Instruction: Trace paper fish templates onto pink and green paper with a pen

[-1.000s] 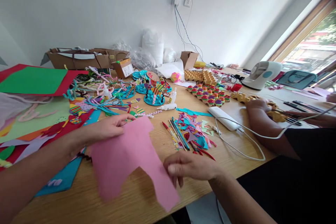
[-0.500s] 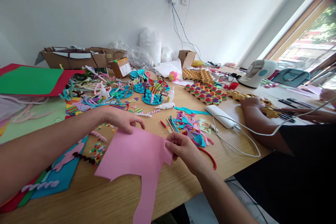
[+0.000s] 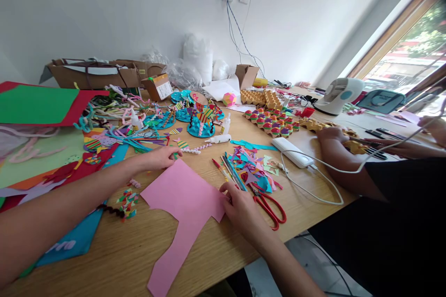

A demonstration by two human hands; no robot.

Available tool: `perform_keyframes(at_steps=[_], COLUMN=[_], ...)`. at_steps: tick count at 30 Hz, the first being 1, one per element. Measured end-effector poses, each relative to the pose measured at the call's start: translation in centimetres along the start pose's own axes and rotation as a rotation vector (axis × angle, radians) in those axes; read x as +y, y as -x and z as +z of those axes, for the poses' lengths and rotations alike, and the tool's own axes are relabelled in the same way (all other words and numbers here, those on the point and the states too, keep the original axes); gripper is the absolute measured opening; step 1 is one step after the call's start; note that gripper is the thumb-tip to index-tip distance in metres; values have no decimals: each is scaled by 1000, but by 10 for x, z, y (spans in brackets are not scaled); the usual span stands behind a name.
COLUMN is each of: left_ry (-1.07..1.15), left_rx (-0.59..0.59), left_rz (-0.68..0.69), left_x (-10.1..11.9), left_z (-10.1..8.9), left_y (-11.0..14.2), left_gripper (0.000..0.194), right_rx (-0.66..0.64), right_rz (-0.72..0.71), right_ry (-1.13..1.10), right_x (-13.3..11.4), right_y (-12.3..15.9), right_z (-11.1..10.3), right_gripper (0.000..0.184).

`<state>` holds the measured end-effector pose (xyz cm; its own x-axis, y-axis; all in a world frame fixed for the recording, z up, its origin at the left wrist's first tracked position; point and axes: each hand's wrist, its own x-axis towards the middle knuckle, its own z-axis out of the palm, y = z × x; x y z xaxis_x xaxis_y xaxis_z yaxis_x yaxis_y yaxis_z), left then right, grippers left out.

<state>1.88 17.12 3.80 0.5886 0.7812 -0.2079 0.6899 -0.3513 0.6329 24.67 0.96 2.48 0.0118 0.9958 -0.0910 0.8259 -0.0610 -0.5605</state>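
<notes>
A pink paper sheet [image 3: 184, 204] with a cut-out shape lies flat on the wooden table [image 3: 114, 260], its narrow tail reaching the near edge. My left hand [image 3: 160, 158] sits at the sheet's far corner, fingers curled onto that corner. My right hand [image 3: 240, 209] rests at the sheet's right edge, fingers closed on it. Red-handled scissors [image 3: 271, 207] lie just right of my right hand. Coloured pencils [image 3: 230, 172] and paper scraps [image 3: 256, 169] lie beyond it.
Another person's arm [image 3: 343, 167] rests on the table at right, beside a white power bank [image 3: 291, 152] with a cable. Painted egg cartons [image 3: 273, 125], blue craft discs [image 3: 202, 125], glue bottles, pipe cleaners, felt sheets [image 3: 38, 106] and cardboard boxes crowd the far table.
The pink sheet has been lowered flat onto the table and shifted slightly right. My right hand moved down with it, uncovering the red scissors. My left hand stayed at the far corner.
</notes>
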Motion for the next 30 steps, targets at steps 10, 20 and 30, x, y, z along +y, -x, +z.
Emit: perform_keyframes(at_steps=[10,20,30], left_ry=[-167,-408,-455], left_rx=[159,-149,-266], left_rz=[69,168,255], left_x=[2,59,52], left_z=[13,92,87], left_y=[5,88,93], left_gripper=[37,66,64], right_rx=[-59,-24,-131], right_rz=[30,140,94], right_ry=[75,165,210], right_x=[2,-3,-1], right_y=[9,24,34], right_z=[6,12,4], right_gripper=[22,21,21])
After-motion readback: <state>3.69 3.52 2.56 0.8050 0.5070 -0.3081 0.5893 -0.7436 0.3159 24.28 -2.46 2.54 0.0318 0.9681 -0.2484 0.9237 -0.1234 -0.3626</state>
